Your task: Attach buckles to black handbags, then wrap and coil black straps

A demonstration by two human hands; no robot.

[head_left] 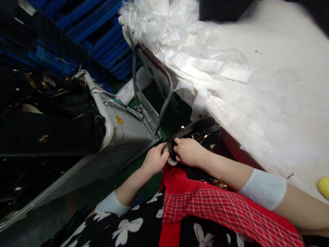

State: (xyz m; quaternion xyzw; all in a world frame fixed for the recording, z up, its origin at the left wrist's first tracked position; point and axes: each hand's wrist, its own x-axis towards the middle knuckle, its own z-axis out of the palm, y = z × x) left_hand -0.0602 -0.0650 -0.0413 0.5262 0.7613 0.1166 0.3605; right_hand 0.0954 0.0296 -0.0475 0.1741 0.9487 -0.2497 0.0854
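From my remote seat I see the black bag [192,129] just below the middle of the frame, its long axis slanting up rightward, rounded end pointing right (a gold buckle [196,136] shows). The left hand [155,159] pinches its lower-left edge; the right hand [189,151] curls beside it, pinching or not, I can't tell.

The left hand [155,159] and right hand [189,151] hide part of the bag [199,126] beside the table [277,61]. A yellow thing [324,187] on the table is cut off.

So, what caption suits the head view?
Handling a black bag beside a table heaped with white sheets, blue pallets beyond.
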